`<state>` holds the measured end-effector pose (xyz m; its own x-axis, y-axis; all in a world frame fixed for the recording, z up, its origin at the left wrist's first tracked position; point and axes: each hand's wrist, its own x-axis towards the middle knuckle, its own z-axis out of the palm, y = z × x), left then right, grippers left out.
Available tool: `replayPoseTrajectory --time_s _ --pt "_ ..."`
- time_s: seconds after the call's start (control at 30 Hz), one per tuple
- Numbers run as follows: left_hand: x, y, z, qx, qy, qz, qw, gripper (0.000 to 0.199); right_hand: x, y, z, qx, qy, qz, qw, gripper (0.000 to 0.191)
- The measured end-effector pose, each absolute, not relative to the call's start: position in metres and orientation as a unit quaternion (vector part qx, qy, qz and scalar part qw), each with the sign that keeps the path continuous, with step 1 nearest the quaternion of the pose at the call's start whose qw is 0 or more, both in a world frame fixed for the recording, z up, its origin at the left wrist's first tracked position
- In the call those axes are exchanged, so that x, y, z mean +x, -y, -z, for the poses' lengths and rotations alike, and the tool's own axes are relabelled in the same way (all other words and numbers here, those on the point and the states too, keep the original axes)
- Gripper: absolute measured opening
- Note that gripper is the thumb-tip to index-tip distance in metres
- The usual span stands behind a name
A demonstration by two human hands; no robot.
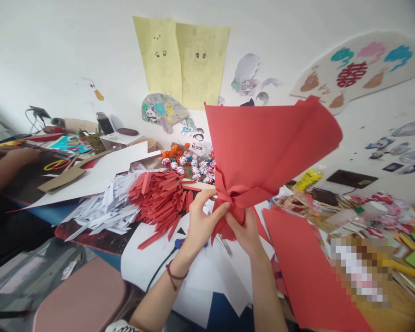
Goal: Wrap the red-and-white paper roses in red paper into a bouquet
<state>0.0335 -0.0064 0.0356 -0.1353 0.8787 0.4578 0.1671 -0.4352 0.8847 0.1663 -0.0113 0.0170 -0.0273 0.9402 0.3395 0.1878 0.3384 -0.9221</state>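
Note:
A large red paper wrap (259,147), shaped like a bouquet cone, stands upright and leans right over the table. Its narrow waist carries a red band or knot. My left hand (204,216) pinches the band from the left, thumb and forefinger together. On the right, my right hand (244,230) is wrapped round the lower part, its thumb close to the left thumb. White sheets (193,295) lie beneath my hands. A flat red sheet (307,267) rests just right of my right forearm.
Piles of red strips (162,198) and white strips (114,203) lie left. Red-and-white balls (197,170) sit behind. A pink stool (83,299) stands lower left. Another person's hand (24,156) is at the far left, near yellow-handled scissors (57,164). Clutter covers the right side.

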Motion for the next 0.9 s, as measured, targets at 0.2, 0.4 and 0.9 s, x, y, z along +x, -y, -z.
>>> replayPoseTrajectory --time_s 0.2,0.4,0.9 --pt "0.0 0.021 0.009 0.69 -0.589 -0.414 0.081 0.018 0.178 0.008 -0.014 -0.499 0.598 -0.293 0.555 0.033" --pt "-0.039 0.047 0.076 0.757 -0.643 -0.108 -0.043 0.033 0.196 0.005 -0.013 -0.509 0.579 -0.318 0.552 0.044" --pt "-0.066 0.061 0.086 0.786 -0.541 -0.3 -0.014 0.043 0.214 -0.001 -0.006 -0.587 0.576 -0.167 0.543 0.039"
